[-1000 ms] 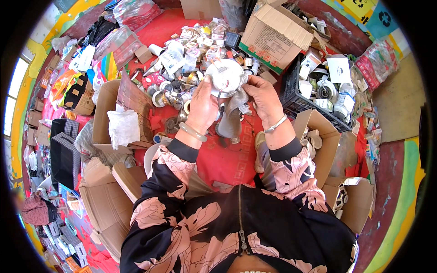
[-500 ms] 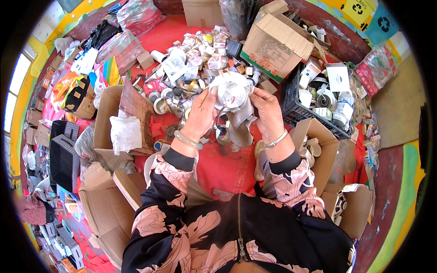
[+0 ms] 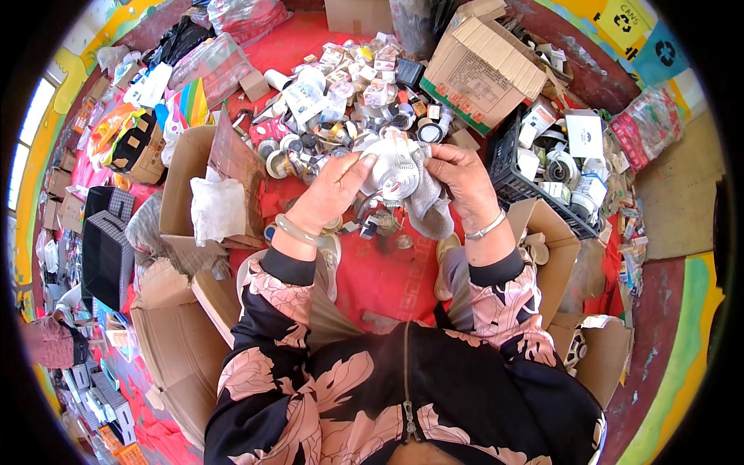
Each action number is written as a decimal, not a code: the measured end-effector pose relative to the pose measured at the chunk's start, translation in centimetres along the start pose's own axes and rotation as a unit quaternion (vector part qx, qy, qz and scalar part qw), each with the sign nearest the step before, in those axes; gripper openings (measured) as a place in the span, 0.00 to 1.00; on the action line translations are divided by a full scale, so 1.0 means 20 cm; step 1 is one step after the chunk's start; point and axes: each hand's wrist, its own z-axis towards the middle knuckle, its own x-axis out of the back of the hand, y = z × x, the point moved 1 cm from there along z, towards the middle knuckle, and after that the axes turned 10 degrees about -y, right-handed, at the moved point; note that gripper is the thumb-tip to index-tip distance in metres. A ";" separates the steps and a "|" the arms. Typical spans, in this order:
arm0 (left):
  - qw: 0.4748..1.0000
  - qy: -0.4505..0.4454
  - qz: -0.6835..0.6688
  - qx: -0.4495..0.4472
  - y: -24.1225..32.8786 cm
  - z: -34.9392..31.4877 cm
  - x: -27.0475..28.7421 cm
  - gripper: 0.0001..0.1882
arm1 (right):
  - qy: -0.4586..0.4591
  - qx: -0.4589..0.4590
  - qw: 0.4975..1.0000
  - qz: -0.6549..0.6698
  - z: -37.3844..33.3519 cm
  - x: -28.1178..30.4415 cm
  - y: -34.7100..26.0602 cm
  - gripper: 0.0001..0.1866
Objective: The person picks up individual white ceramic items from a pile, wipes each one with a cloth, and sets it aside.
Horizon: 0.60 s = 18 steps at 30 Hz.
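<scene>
Up in front of me is a white round lamp fitting (image 3: 395,180) with a ribbed, silvery middle; it looks like a downlight. My left hand (image 3: 332,192) pinches its left rim between thumb and fingers. A grey cloth (image 3: 431,211) hangs along the fitting's right side. My right hand (image 3: 466,184) grips the cloth against that edge, fingers closed. Just beyond, a heap of lamp fittings and small boxes (image 3: 364,77) covers the red floor covering (image 3: 380,279).
To my left stand open cardboard boxes (image 3: 182,341), one with a white cloth (image 3: 217,209) over its edge. On the right are a black crate (image 3: 504,174) full of lamp fittings and another open carton (image 3: 562,252). A large carton (image 3: 484,70) leans behind the heap.
The fitting has tilted and come slightly lower, closer to me. The cloth has shifted right along its edge, and my right hand has moved a little right with it.
</scene>
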 end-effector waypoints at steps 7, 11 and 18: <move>0.993 -0.110 0.034 0.027 -0.07 -0.01 0.03 0.17 | -0.102 -0.028 0.988 -0.111 -0.02 -0.01 -0.03 0.09; 0.985 -0.158 -0.006 0.068 -0.05 0.01 0.04 0.19 | -0.091 -0.066 0.989 -0.096 -0.02 0.02 0.02 0.09; 0.970 -0.062 -0.220 0.080 -0.01 0.09 -0.04 0.24 | 0.051 -0.019 0.997 0.062 0.05 0.08 0.04 0.09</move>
